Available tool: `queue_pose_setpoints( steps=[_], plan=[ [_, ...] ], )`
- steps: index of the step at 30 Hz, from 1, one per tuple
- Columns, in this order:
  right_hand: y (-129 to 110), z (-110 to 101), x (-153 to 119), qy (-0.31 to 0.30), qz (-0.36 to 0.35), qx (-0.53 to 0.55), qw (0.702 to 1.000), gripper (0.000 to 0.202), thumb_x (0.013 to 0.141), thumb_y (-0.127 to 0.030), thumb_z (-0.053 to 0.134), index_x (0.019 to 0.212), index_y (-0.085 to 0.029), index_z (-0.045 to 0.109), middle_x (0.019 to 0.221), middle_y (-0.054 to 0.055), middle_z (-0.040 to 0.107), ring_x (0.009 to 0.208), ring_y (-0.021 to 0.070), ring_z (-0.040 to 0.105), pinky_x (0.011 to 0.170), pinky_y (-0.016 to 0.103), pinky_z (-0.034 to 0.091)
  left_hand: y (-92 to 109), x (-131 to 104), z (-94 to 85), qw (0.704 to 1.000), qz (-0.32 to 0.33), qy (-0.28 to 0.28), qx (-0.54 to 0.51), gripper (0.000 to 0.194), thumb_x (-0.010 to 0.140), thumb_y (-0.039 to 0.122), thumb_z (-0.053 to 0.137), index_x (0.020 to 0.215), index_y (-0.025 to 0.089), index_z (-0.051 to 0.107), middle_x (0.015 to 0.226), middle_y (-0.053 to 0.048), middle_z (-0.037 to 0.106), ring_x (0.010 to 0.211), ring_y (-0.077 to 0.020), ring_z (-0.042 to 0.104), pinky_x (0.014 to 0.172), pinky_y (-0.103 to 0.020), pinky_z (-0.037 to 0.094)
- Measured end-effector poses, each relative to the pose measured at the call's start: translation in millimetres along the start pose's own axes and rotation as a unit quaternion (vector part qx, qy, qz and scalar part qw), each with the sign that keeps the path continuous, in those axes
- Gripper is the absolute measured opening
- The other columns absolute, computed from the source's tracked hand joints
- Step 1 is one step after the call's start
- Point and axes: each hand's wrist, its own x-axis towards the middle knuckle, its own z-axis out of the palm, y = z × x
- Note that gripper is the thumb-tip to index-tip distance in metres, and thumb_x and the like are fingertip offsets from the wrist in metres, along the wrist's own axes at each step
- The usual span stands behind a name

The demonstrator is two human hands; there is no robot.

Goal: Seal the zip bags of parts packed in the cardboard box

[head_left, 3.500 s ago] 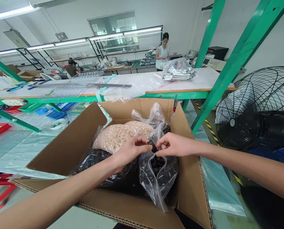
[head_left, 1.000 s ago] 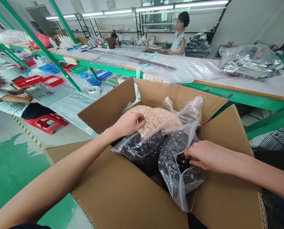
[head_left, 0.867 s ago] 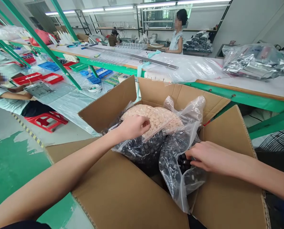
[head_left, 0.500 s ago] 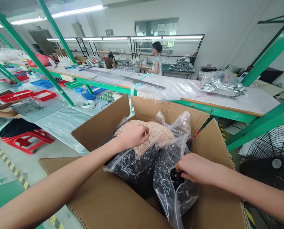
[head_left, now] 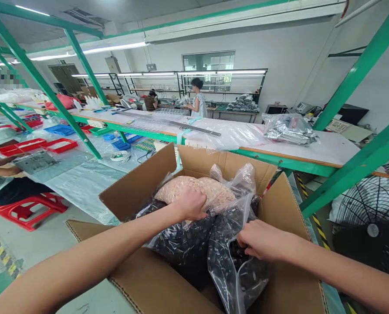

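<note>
An open cardboard box (head_left: 194, 301) holds several clear plastic bags. My left hand (head_left: 191, 204) is closed above the bag of small beige parts (head_left: 173, 188), its thumb and fingers curled together; what they pinch, if anything, is hidden. Below it sits a bag of black parts (head_left: 181, 244). At the right, my right hand (head_left: 258, 239) is closed on the edge of an open zip-top plastic bag (head_left: 222, 257) with black pieces inside. Its fingertips are partly hidden at the bag's mouth.
A long white bench (head_left: 331, 146) with green frame runs behind the box, bearing a bag of silver packets (head_left: 289, 128). A black fan (head_left: 373, 226) stands at right, a red stool (head_left: 31, 209) at left. Co-workers are at benches beyond and at the left edge.
My left hand has moved right and lower over the beige parts' bag, its fingers now turned down. The right hand stays at the bag's edge. The view has tilted upward.
</note>
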Motion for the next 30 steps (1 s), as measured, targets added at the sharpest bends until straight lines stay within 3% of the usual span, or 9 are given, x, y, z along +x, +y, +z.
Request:
queue_pose_setpoints(
  steps=[3,8,12,16,19,23,30],
  plan=[
    [-1.3,-1.8,0.2,0.003,-0.002,-0.011,1.000,0.014,0.081,-0.017,0.064,0.090,-0.014,0.074,0.090,0.012,0.072,0.090,0.0293,0.068,0.069,0.033,0.043,1.7,-2.5,0.8,1.000,-0.002,0.003,0.001,0.033,0.085,0.037,0.052,0.090,0.008,0.068,0.089,-0.020,0.069,0.080,-0.0374,0.067,0.065,-0.044,0.050],
    [-0.7,-3.4,1.7,0.003,-0.001,-0.022,1.000,0.011,0.080,-0.017,0.065,0.084,-0.013,0.074,0.084,0.013,0.072,0.084,0.0297,0.069,0.062,0.031,0.037,-4.8,-6.5,-4.4,0.999,-0.035,-0.012,-0.024,0.030,0.087,0.021,0.040,0.084,0.011,0.068,0.083,-0.019,0.069,0.079,-0.0353,0.068,0.061,-0.040,0.048],
    [-1.2,-4.1,2.5,0.006,-0.003,-0.028,1.000,0.010,0.079,-0.019,0.067,0.084,-0.013,0.073,0.082,0.012,0.072,0.081,0.0281,0.069,0.059,0.030,0.034,-6.1,-6.9,-9.7,0.997,-0.043,-0.028,-0.052,0.035,0.091,0.030,0.039,0.078,0.013,0.067,0.080,-0.015,0.069,0.078,-0.0320,0.068,0.061,-0.037,0.047],
    [-3.1,-5.4,2.7,-0.005,-0.001,-0.035,0.999,0.011,0.081,-0.020,0.066,0.086,-0.013,0.073,0.083,0.012,0.071,0.082,0.0265,0.069,0.059,0.030,0.034,2.8,-6.5,-6.7,0.999,-0.009,-0.019,-0.041,0.037,0.086,0.047,0.054,0.088,0.012,0.067,0.090,-0.016,0.070,0.082,-0.0359,0.068,0.064,-0.041,0.050],
    [-2.5,-4.2,3.2,0.001,-0.004,-0.042,0.999,0.012,0.081,-0.022,0.067,0.087,-0.014,0.073,0.084,0.012,0.072,0.083,0.0266,0.069,0.059,0.030,0.035,8.6,-5.3,-1.3,1.000,0.011,-0.012,-0.012,0.033,0.084,0.040,0.059,0.095,0.009,0.066,0.093,-0.019,0.069,0.084,-0.0385,0.067,0.064,-0.043,0.051],
    [-0.7,-2.4,3.1,0.010,-0.008,-0.040,0.999,0.012,0.081,-0.022,0.066,0.087,-0.015,0.073,0.084,0.011,0.072,0.082,0.0261,0.069,0.059,0.029,0.036,6.3,-3.1,3.0,1.000,0.008,-0.008,-0.008,0.029,0.090,0.024,0.042,0.090,0.009,0.066,0.089,-0.019,0.069,0.082,-0.0367,0.068,0.063,-0.042,0.050],
    [-0.5,-3.4,3.4,0.005,-0.007,-0.043,0.999,0.013,0.082,-0.022,0.065,0.087,-0.014,0.074,0.085,0.012,0.072,0.082,0.0265,0.070,0.058,0.029,0.037,0.7,-3.5,-0.1,1.000,0.014,-0.016,-0.011,0.033,0.090,0.021,0.037,0.085,0.010,0.068,0.085,-0.020,0.068,0.080,-0.0364,0.067,0.065,-0.044,0.050]
  ],
)
